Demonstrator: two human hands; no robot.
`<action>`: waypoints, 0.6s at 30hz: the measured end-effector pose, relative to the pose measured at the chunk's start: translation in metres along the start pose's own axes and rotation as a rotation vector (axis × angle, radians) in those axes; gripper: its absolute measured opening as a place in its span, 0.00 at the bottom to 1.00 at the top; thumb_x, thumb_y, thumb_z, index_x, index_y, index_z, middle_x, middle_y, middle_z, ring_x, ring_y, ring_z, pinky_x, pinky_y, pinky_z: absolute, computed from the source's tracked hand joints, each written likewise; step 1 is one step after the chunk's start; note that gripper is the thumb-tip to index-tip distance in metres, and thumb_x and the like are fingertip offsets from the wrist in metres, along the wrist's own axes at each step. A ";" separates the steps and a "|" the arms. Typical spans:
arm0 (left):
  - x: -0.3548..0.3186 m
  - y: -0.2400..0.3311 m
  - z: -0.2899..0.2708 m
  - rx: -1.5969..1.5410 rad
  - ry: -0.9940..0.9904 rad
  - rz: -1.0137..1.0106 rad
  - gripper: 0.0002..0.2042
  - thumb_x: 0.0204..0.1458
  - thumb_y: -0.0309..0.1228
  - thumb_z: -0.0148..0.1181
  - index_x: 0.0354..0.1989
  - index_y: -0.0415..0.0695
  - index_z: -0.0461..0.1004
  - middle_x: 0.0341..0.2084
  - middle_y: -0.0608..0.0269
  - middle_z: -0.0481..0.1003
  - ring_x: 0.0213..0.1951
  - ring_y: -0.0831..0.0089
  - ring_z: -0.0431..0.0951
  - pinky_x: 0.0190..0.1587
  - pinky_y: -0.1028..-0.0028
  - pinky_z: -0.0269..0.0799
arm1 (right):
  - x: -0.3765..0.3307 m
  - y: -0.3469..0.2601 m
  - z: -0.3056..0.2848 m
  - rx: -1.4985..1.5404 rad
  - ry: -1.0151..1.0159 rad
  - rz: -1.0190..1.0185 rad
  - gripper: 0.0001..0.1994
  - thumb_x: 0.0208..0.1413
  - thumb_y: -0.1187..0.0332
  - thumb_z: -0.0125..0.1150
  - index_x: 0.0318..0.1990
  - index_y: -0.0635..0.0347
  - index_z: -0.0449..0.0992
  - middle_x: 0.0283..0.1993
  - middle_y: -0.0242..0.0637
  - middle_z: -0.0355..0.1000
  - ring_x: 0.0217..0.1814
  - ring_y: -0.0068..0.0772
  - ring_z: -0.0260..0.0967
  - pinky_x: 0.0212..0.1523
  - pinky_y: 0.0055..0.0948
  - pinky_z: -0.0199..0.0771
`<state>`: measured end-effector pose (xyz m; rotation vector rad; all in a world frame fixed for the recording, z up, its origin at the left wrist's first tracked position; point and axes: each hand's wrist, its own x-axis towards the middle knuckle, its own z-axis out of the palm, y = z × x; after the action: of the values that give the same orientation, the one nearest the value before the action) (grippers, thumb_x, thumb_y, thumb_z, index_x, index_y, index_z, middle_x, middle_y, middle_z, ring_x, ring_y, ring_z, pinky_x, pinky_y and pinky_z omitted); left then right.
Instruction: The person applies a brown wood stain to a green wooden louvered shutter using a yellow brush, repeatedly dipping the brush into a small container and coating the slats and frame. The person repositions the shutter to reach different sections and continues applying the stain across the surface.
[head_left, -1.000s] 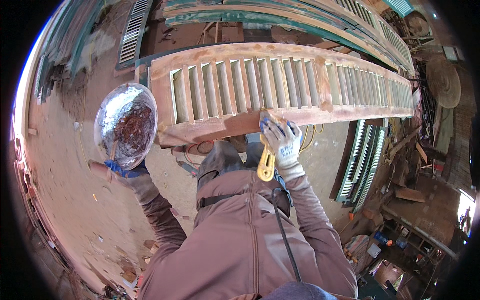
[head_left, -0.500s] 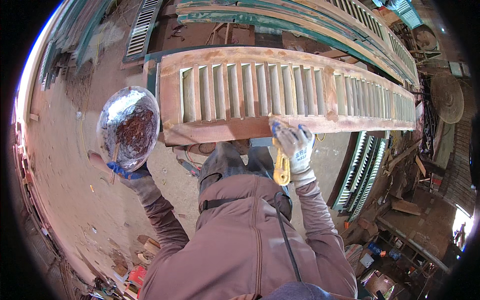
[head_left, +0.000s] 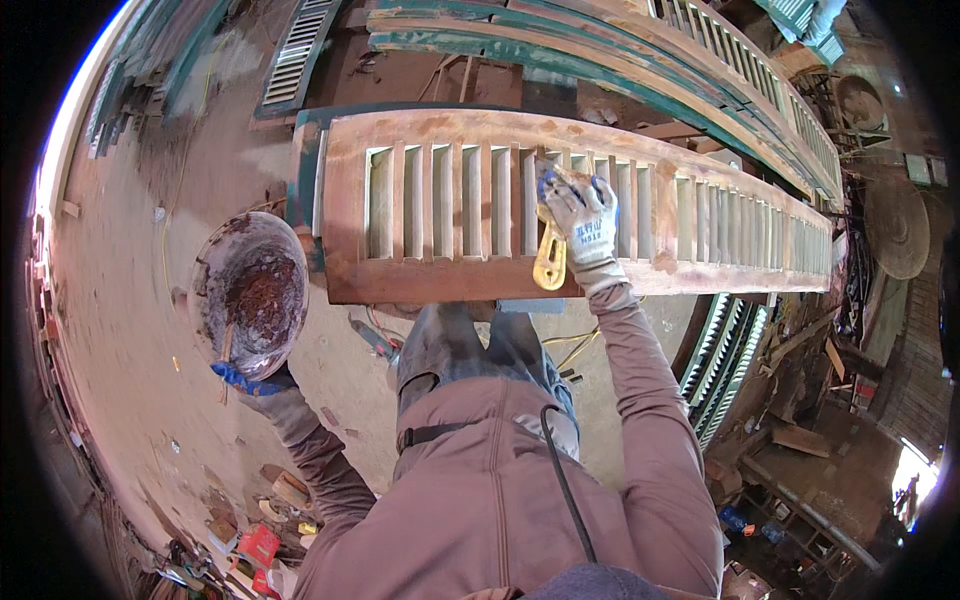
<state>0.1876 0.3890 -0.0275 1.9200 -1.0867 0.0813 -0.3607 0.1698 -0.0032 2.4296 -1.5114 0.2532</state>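
Note:
A louvered wooden shutter panel (head_left: pixel 450 280) lies across in front of me, its bare slats between reddish-brown rails. My right hand (head_left: pixel 583 215), in a white and blue glove, is closed round a yellow-handled tool (head_left: pixel 550 258) over the slats left of the middle rail. The handle with its hole points toward me; the glove mostly hides the working end. Out to the left, my gloved left hand (head_left: pixel 262 384) grips the near edge of a metal bowl (head_left: pixel 212 285). Reddish-brown paste (head_left: pixel 265 297) lies inside, and a thin stick (head_left: pixel 228 343) leans there beside my thumb.
Long green and bare-wood frames (head_left: pixel 520 50) lie beyond the panel. Another louvered shutter (head_left: pixel 297 55) rests at the far left, and green louvered pieces (head_left: pixel 725 360) lie at the right. A power tool (head_left: pixel 375 338) is on the floor near my legs. Another person's blue sleeve (head_left: pixel 825 18) shows far right.
My right hand has moved away from me, from the panel's near rail up over the slats, with the yellow-handled tool. The bowl in my left hand has shifted down and tilted.

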 end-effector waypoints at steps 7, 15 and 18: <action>-0.022 0.024 -0.008 -0.033 0.013 -0.061 0.32 0.59 0.36 0.62 0.68 0.34 0.58 0.61 0.49 0.68 0.57 0.59 0.74 0.60 0.61 0.73 | 0.005 0.022 -0.021 0.110 0.194 -0.072 0.09 0.49 0.60 0.68 0.39 0.39 0.84 0.42 0.18 0.81 0.48 0.26 0.72 0.63 0.44 0.64; -0.035 0.045 -0.004 -0.016 -0.028 -0.098 0.30 0.69 0.41 0.51 0.72 0.35 0.53 0.65 0.50 0.64 0.61 0.62 0.71 0.63 0.64 0.71 | 0.022 0.033 -0.002 0.032 0.035 -0.155 0.12 0.56 0.57 0.61 0.48 0.35 0.82 0.49 0.17 0.81 0.52 0.29 0.70 0.70 0.47 0.55; -0.040 0.071 -0.005 -0.247 0.087 -0.353 0.29 0.70 0.42 0.49 0.72 0.37 0.53 0.66 0.52 0.64 0.61 0.64 0.71 0.63 0.64 0.71 | 0.033 0.043 -0.015 0.175 0.127 -0.143 0.16 0.55 0.58 0.64 0.52 0.37 0.82 0.47 0.18 0.82 0.51 0.27 0.73 0.68 0.46 0.59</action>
<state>0.1145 0.4040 0.0057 1.8354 -0.6543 -0.1582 -0.3845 0.1279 0.0260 2.5865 -1.3055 0.5195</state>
